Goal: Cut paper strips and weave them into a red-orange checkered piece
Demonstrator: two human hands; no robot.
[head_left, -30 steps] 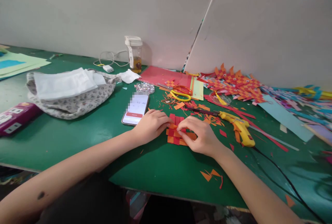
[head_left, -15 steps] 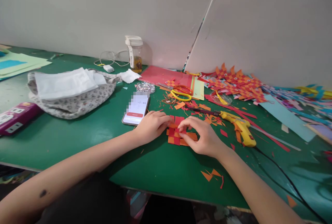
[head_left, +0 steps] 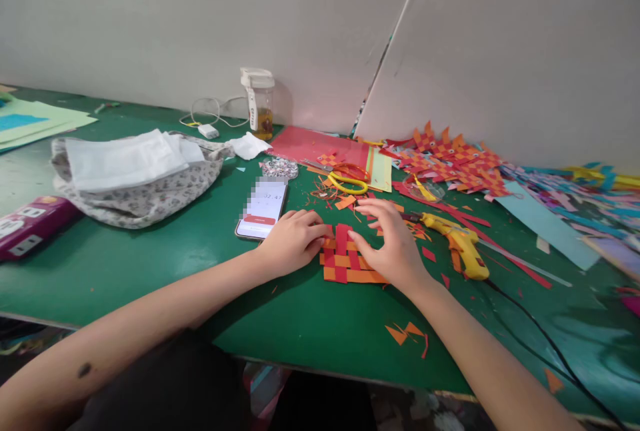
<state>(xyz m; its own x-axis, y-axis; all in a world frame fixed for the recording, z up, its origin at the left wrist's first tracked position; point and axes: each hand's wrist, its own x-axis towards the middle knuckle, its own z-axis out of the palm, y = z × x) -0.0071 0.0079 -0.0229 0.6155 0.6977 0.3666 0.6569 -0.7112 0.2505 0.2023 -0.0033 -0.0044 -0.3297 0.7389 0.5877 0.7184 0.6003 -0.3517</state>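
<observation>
Green surface [head_left: 150, 264] carries a red-orange woven paper mat [head_left: 347, 259] near its front edge, left hand [head_left: 295, 239] pressing the mat's left side with fingers flat, right hand [head_left: 393, 244] hovering over its right side, fingers spread, gripping nothing, phone [head_left: 263, 208] just beside.

Green table [head_left: 125, 264] strewn with craft supplies

A phone [head_left: 263, 208] lies screen-up beside yellow scissors [head_left: 347, 181] and a yellow glue gun [head_left: 457, 241], its black cord running off to the right. Behind them lie red paper [head_left: 315, 144], a jar [head_left: 261, 104], a charger [head_left: 207, 130] and a cloth bag [head_left: 135, 181]; woven shapes [head_left: 450, 158] are heaped by the white boards [head_left: 510, 51]. A purple power strip [head_left: 30, 224] sits far left.
</observation>
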